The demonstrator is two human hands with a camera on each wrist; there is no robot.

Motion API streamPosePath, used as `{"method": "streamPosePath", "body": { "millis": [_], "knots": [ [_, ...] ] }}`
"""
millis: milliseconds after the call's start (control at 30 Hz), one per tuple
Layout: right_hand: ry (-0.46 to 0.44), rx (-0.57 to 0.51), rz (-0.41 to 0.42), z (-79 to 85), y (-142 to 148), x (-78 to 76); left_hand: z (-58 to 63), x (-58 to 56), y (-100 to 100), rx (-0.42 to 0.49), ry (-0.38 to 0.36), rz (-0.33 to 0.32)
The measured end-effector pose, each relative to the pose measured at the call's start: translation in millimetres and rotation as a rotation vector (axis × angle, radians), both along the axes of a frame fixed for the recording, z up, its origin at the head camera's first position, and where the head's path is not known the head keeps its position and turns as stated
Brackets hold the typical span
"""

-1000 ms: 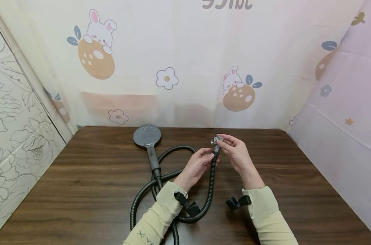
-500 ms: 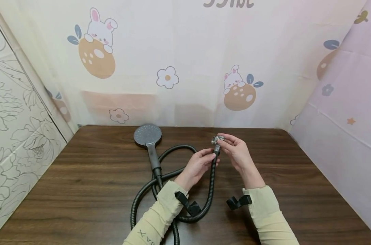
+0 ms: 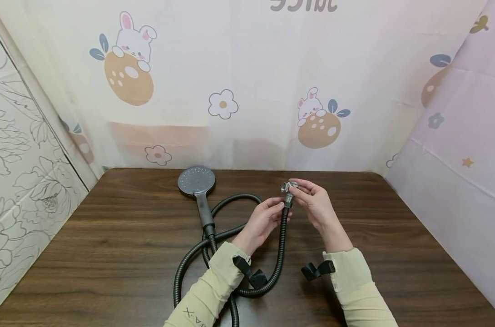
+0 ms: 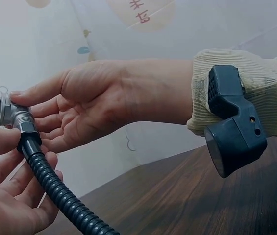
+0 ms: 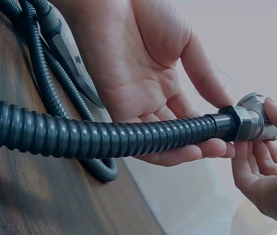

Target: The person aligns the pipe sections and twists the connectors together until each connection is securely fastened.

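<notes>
In the head view, my left hand (image 3: 264, 222) pinches the dark hex nut (image 5: 237, 122) at the end of a black ribbed shower hose (image 3: 282, 250). My right hand (image 3: 318, 206) holds a small silver metal fitting (image 3: 288, 187) between thumb and fingers, just above that nut. Bare thread shows between nut and fitting in the left wrist view, where the fitting (image 4: 16, 113) sits on top and the nut (image 4: 29, 139) below. The hose hangs down from the nut and curves back left. A grey shower head (image 3: 196, 180) lies face up left of my hands, its handle toward me.
The rest of the hose (image 3: 182, 268) lies in crossing loops on the brown wooden table (image 3: 108, 254), partly under my left forearm. Behind the table hangs a printed curtain (image 3: 264, 91). A black camera (image 3: 318, 270) is strapped at my right wrist.
The left thumb has shifted slightly up along the hose's nut. The right hand keeps its place on the fitting, and the shower head has not moved.
</notes>
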State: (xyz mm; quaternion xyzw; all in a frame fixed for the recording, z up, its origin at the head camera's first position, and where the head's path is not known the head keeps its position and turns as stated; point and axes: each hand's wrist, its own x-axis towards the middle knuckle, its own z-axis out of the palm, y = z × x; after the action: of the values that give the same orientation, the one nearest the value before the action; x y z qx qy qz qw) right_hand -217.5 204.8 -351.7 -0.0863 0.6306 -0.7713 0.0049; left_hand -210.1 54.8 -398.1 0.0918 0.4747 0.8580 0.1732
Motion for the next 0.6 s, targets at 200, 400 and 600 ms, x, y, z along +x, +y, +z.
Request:
{"method": "streamPosePath", "body": {
  "millis": [200, 400, 600],
  "knots": [
    [-0.004, -0.004, -0.004, -1.4, -0.1, -0.4, -0.5, -0.5, 0.0, -0.009, -0.004, -0.002],
    [0.000, -0.003, -0.001, -1.5, -0.3, -0.7, -0.5, -0.1, -0.1, -0.007, 0.008, -0.023],
    [-0.002, -0.014, -0.003, -1.1, 0.0, -0.1, -1.6, 0.4, -0.2, -0.015, 0.002, -0.074]
  ]
}}
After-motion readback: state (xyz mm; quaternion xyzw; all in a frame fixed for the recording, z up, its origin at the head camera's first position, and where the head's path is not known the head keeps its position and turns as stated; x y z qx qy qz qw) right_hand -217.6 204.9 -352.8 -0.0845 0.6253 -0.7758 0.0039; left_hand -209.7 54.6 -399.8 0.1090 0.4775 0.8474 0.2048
